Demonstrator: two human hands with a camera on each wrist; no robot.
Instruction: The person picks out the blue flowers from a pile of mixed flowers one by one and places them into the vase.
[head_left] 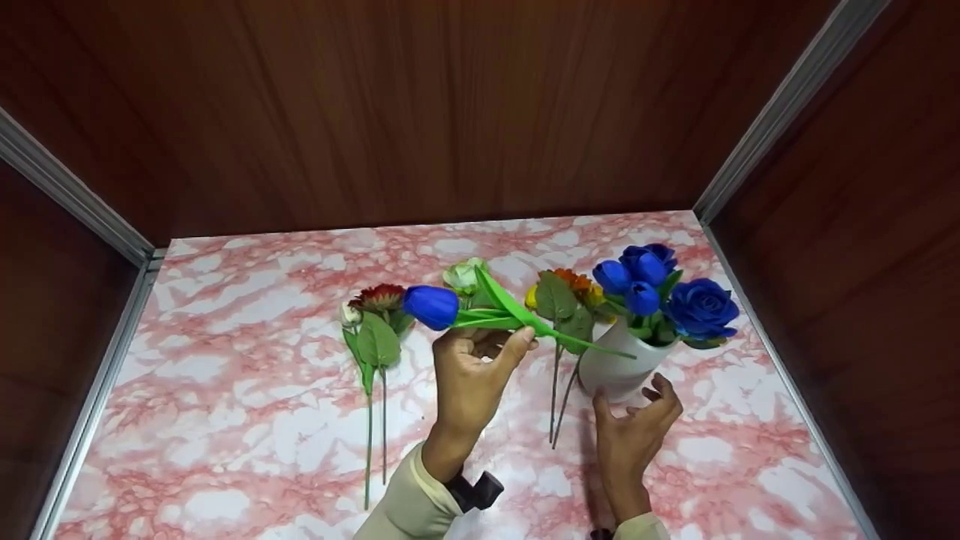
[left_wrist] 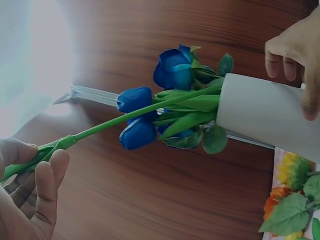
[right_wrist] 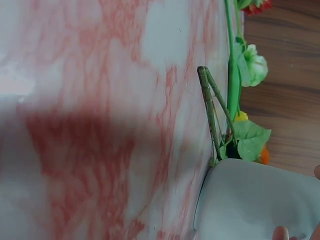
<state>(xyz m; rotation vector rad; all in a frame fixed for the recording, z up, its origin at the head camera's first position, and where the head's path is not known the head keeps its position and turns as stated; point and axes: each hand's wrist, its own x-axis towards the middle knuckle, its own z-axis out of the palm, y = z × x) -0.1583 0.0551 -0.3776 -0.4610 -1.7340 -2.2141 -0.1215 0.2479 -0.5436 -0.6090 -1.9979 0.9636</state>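
My left hand (head_left: 466, 386) pinches an artificial blue tulip (head_left: 431, 307) by its green stem, just below the leaves, between thumb and fingers. The tulip lies nearly level above the table, bloom to the left, bare stem end reaching across the front of a white vase (head_left: 616, 366). Inside the vase stand blue tulips (head_left: 643, 298) and blue roses (head_left: 703, 307). Close by the vase's near side is my right hand (head_left: 637, 429), fingers spread and loosely bent, fingertips right at its lower wall. In the left wrist view, the tulip stem (left_wrist: 120, 119) overlaps the vase's mouth.
Left on the marbled table (head_left: 247, 420) lie a dark red flower (head_left: 379, 297) and a white bud (head_left: 349, 313), stems toward me. A pale green flower (head_left: 463, 276) lies behind the left hand. Orange and yellow flowers (head_left: 574, 280) lie beside the vase. Brown panels (head_left: 420, 112) enclose the table.
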